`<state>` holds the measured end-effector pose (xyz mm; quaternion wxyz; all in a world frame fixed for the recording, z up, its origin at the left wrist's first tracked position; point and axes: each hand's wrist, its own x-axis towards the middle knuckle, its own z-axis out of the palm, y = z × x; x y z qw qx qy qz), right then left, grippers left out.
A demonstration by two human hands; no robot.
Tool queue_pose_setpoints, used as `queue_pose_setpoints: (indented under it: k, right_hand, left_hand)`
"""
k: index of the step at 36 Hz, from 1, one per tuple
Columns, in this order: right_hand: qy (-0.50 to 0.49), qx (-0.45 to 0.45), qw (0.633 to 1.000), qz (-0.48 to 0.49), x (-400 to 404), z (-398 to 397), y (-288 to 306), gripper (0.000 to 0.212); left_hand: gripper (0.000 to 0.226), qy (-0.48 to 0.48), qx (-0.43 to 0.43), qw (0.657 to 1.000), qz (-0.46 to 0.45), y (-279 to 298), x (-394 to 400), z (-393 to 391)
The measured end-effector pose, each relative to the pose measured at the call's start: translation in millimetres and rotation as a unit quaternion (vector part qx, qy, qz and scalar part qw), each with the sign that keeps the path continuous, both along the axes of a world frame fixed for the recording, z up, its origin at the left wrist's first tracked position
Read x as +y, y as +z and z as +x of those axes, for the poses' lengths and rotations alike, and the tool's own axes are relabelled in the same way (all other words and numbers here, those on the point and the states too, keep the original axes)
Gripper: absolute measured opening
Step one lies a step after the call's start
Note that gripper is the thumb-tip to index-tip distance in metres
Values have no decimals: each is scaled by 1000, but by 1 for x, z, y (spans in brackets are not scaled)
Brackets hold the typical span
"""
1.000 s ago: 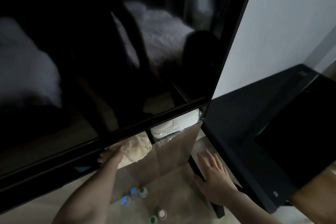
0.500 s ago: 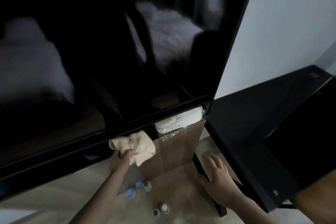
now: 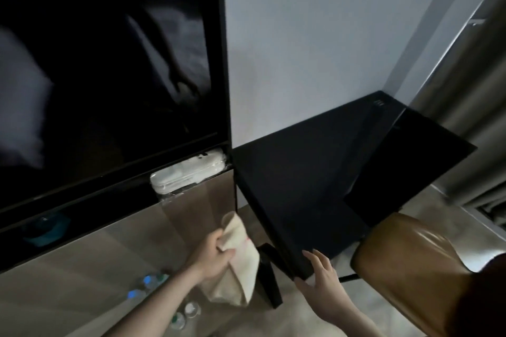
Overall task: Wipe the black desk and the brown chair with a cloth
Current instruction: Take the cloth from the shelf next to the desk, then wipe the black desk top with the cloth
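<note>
Cloth (image 3: 240, 260): cream, crumpled, hanging loose below the left hand, just left of the desk's near corner and in front of a black leg (image 3: 269, 276).
Left hand (image 3: 210, 256): fingers and thumb curled round the upper part of the cloth, gripping it; the forearm comes in from the bottom edge.
Right hand (image 3: 320, 279): fingers straight and slightly spread, resting on the near corner of the desk, thumb under its edge; it holds nothing.
Desk (image 3: 301, 186): black, matte top running from the near corner back to the pale wall (image 3: 315, 49); a dark flat panel (image 3: 405, 169) lies tilted over its right side.
Chair (image 3: 405, 262): brown, glossy padded back, just right of the desk's near corner, below the panel; a dark sleeve (image 3: 484, 304) overlaps its lower right.
Screen (image 3: 104, 63): large, black, glossy, filling the upper left, showing blurred pale reflections.
Shelf (image 3: 90, 208): dark slot under the screen; a white folded bundle in clear wrap (image 3: 189, 172) sits at its right end, beside the desk's back corner, and a teal object, too dim to name, lies at the left.
Bottles (image 3: 186, 312): several small ones on the floor between the two forearms, with white and blue caps.
Curtain (image 3: 471, 117): grey-brown folds at the far right, beyond the desk.
</note>
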<state>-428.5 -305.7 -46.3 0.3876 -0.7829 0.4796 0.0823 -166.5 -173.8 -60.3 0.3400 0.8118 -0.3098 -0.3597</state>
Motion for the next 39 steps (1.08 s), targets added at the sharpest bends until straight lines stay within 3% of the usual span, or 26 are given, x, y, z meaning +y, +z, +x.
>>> queue_pose_setpoints:
  k: [5,8,10,15,21,25,39]
  right_hand:
    - [-15,16,1000,-19,-51,-64,-9,72]
    - [-22,12,999,-26,-76,-92,-12,70]
    - [-23,12,999,-32,-88,-104,-14,69]
    - [-28,34,999,-13,-102,-112,-24,69]
    - [2,69,997,41,-102,-82,-40,73]
    - [-55,77,993,68,-104,-49,-65,88]
    - [-141,145,978,58,-137,54,-90,102]
  left_hand:
    - [51,-34,34,999,1,8,-96,-66]
    - [32,-41,59,997,18,15,-139,-92]
    - [31,-39,60,997,35,9,-161,-101]
    - [65,-50,34,991,121,-15,-168,-107]
    - [51,-94,-37,983,153,-37,-157,-98]
    - [45,-131,-79,975,159,-42,-157,-79]
    - [46,-217,-114,959,145,-50,-193,-13]
